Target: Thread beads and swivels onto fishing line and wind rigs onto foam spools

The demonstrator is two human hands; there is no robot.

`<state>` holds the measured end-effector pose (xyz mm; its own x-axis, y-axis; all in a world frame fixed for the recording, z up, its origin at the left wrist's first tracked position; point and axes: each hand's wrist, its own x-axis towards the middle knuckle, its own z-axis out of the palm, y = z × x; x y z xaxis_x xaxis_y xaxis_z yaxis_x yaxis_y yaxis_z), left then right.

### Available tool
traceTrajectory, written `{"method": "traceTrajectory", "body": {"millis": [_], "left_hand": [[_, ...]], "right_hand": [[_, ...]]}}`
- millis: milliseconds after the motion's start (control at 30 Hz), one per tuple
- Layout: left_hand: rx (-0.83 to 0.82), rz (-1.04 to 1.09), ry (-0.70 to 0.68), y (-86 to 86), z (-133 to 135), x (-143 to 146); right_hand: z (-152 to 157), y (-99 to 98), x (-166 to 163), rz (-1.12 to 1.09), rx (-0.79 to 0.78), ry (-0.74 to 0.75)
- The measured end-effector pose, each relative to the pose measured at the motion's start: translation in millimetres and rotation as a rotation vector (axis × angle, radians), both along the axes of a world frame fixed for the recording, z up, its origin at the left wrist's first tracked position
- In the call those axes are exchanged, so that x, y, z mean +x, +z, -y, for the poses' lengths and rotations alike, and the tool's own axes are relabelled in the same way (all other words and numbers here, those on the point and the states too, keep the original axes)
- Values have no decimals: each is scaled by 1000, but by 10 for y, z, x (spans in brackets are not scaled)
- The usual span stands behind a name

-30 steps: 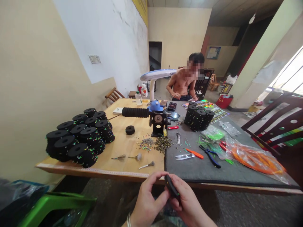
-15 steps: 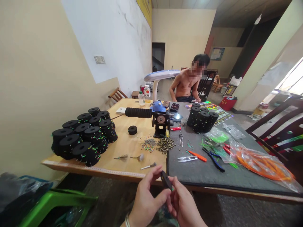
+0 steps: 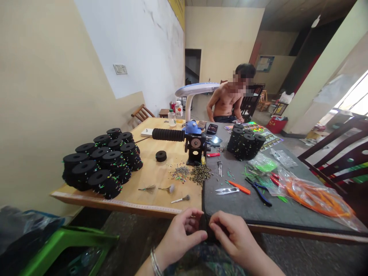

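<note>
In front of the table edge, my left hand (image 3: 186, 232) grips a thin black foam spool (image 3: 203, 223) on edge between thumb and fingers. My right hand (image 3: 231, 234) is close on its right side, thumb and fingertips pinched; what lies between them is too small to make out. Beyond my hands on the wood lie a brush-like piece with a white handle (image 3: 181, 199) and two bristly tufts (image 3: 147, 188). One similar black foam spool (image 3: 161, 155) lies flat farther back.
Stacks of black foam spools (image 3: 100, 176) stand at left, more (image 3: 244, 142) at back right. A clamp device (image 3: 195, 145), lamp (image 3: 188, 103), bead piles (image 3: 200, 174), snips (image 3: 227, 191), orange-handled tool (image 3: 240, 187), pliers (image 3: 261, 193) and bagged orange tubing (image 3: 316, 195) occupy the table. A person (image 3: 227, 99) sits opposite.
My right hand has turned and shifted to the right, its fingertips now pinched beside the spool. The spool in my left hand has turned more upright. The view has moved slightly.
</note>
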<state>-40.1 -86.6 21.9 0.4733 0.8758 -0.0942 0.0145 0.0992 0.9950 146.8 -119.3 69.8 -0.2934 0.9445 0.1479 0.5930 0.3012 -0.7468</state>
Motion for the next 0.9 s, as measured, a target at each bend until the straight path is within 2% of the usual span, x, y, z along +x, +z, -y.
{"method": "traceTrajectory", "body": {"millis": [133,233,367,500,600,700,800,900], "left_hand": [[-150,142,-153,33,56,-12],[-224,287,-195,41,88,-19],[-276,428,-32,10,96,20],[-314,469,174,-3,81,110],[-194,379,292,-16,65,163],[-66,245,329,-66,53,177],[-20,148,284,-125,45,156],[-62,109,165,-158,42,120]], "right_hand": [[-160,-100,96,-129,-73,9],[-185,-306,101,-342,-280,-14],[-68,-583,-25,-619,-538,-45],[105,-686,-182,-715,-648,-91],[190,-614,-213,-581,-571,-123],[209,-455,-165,-323,-341,-100],[178,-267,-83,-73,-197,-35],[115,-97,-1,87,-115,35]]}}
